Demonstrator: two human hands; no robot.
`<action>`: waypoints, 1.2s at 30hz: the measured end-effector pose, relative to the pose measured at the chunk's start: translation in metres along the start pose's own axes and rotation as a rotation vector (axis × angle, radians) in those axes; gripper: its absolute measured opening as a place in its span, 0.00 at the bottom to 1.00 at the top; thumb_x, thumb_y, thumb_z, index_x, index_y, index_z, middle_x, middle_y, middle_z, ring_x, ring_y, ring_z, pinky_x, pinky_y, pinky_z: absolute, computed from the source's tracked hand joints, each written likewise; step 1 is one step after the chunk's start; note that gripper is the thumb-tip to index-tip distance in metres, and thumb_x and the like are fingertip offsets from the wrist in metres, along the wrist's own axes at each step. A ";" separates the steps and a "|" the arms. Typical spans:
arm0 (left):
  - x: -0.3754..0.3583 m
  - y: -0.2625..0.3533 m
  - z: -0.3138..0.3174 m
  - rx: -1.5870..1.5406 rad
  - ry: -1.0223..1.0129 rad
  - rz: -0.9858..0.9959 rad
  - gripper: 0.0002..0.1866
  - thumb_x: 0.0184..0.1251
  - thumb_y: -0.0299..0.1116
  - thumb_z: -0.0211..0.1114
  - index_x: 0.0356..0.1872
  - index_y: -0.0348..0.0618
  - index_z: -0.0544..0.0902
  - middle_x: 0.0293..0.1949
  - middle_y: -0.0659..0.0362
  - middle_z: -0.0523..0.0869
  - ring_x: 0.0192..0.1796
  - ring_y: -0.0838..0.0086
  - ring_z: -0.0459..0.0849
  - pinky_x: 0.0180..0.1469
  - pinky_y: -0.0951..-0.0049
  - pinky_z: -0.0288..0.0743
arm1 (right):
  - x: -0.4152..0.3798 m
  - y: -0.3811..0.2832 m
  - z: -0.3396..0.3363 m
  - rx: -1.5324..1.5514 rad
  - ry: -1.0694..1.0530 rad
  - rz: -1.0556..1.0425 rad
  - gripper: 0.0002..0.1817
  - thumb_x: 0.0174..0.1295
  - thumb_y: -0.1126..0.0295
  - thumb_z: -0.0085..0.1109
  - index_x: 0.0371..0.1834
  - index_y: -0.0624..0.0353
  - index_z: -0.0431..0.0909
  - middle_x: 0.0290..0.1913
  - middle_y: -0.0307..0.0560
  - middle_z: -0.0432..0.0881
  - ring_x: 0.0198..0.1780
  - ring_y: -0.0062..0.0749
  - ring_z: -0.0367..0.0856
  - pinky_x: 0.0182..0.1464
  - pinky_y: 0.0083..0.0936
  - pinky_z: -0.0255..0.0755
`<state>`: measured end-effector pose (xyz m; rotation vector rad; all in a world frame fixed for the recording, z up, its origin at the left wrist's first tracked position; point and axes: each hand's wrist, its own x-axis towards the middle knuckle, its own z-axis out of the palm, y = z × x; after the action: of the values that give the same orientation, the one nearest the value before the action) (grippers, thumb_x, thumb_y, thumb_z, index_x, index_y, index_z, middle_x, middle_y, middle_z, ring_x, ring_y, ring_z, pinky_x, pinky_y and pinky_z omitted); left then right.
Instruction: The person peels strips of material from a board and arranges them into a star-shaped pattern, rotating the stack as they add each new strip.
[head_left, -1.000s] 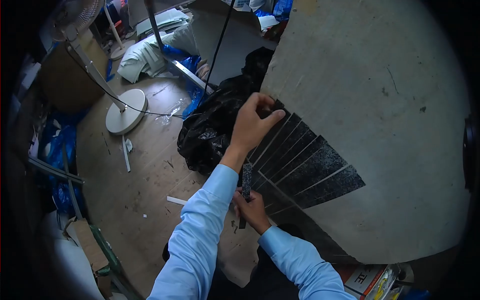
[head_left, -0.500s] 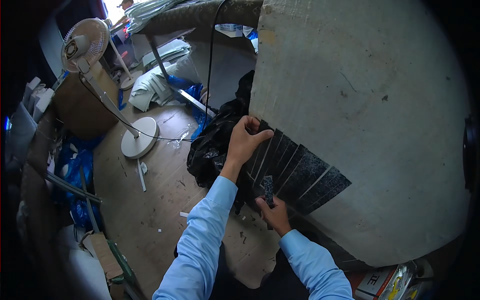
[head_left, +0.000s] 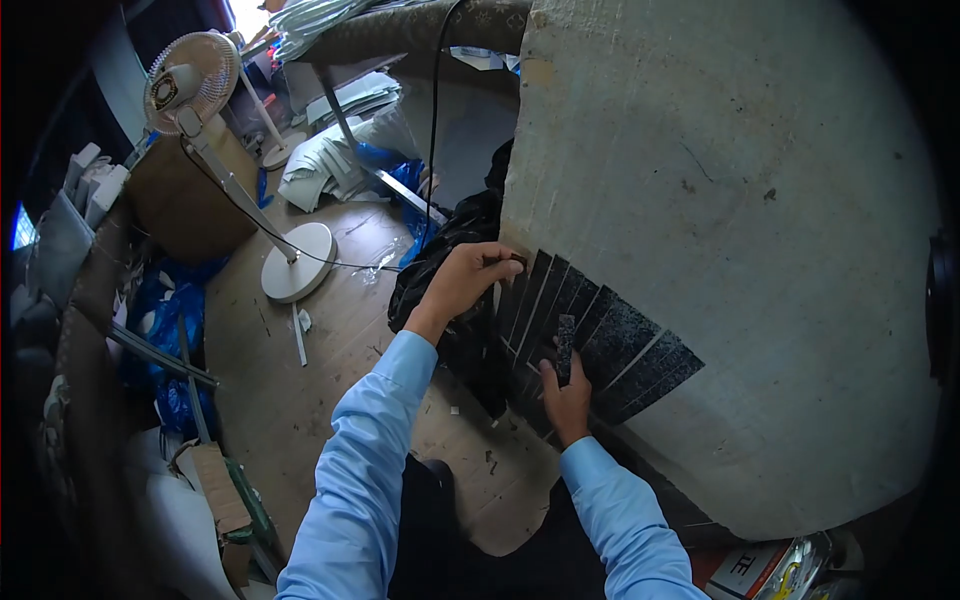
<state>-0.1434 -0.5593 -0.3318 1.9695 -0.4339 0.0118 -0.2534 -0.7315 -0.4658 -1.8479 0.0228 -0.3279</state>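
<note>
Between the thumb and fingers of my left hand (head_left: 465, 283), the dark end of a black strip shows; the rest of that strip is hard to make out against the dark background. My right hand (head_left: 568, 402) grips a short, speckled black strip (head_left: 566, 340), which points upward past the thumb. Several flat black strips (head_left: 640, 350), some with grey speckles, lie fanned side by side on the edge of the pale board (head_left: 760, 270). My left fingertips are just left of the fan, and my right hand overlaps its lower part.
A black plastic bag (head_left: 450, 245) bulges beside the board, behind my left hand. A white standing fan (head_left: 300, 262) stands on the floor (head_left: 350, 400), its cord running toward the bag. Blue bags (head_left: 170, 330) and metal bars (head_left: 165, 355) lie at left; stacked white sheets (head_left: 335, 165) sit farther back.
My left hand has moved left and slightly down, away from the top of the fanned strips. My right hand has risen and shifted right with its strip, now over the fan.
</note>
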 end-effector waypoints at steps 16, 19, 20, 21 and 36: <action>-0.124 -0.034 -0.039 -0.269 0.481 -0.259 0.06 0.68 0.28 0.55 0.36 0.35 0.77 0.30 0.60 0.82 0.37 0.80 0.82 0.37 0.83 0.76 | 0.000 0.020 0.007 0.018 0.046 -0.182 0.08 0.59 0.74 0.56 0.39 0.65 0.77 0.35 0.53 0.81 0.36 0.42 0.82 0.38 0.27 0.74; -0.113 -0.042 -0.031 -0.267 0.309 -0.230 0.05 0.65 0.27 0.58 0.38 0.35 0.77 0.39 0.59 0.81 0.42 0.79 0.80 0.43 0.80 0.75 | 0.000 0.009 0.001 0.051 -0.062 -0.114 0.08 0.61 0.73 0.57 0.39 0.67 0.79 0.37 0.50 0.82 0.35 0.27 0.81 0.34 0.24 0.75; -0.105 -0.044 -0.026 -0.193 0.185 -0.167 0.05 0.64 0.26 0.59 0.38 0.35 0.77 0.44 0.58 0.80 0.45 0.79 0.79 0.46 0.79 0.74 | 0.000 0.008 0.002 0.030 -0.040 -0.109 0.08 0.60 0.73 0.57 0.39 0.67 0.79 0.35 0.50 0.81 0.34 0.27 0.81 0.34 0.23 0.75; -0.095 -0.044 -0.022 -0.252 0.128 -0.113 0.10 0.60 0.24 0.61 0.43 0.36 0.77 0.50 0.57 0.77 0.49 0.76 0.77 0.51 0.76 0.72 | 0.001 0.008 0.004 0.009 -0.011 -0.101 0.08 0.60 0.73 0.58 0.38 0.67 0.78 0.34 0.49 0.81 0.32 0.27 0.81 0.34 0.22 0.74; 0.011 -0.024 0.020 -0.123 0.237 0.053 0.16 0.56 0.24 0.66 0.45 0.35 0.74 0.39 0.60 0.79 0.42 0.79 0.77 0.48 0.79 0.73 | 0.002 -0.005 0.002 -0.124 0.024 -0.249 0.06 0.56 0.75 0.59 0.36 0.64 0.76 0.34 0.54 0.78 0.34 0.49 0.79 0.37 0.32 0.72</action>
<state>-0.1300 -0.5717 -0.3590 1.8088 -0.3231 0.2445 -0.2514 -0.7282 -0.4612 -1.9727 -0.1752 -0.5320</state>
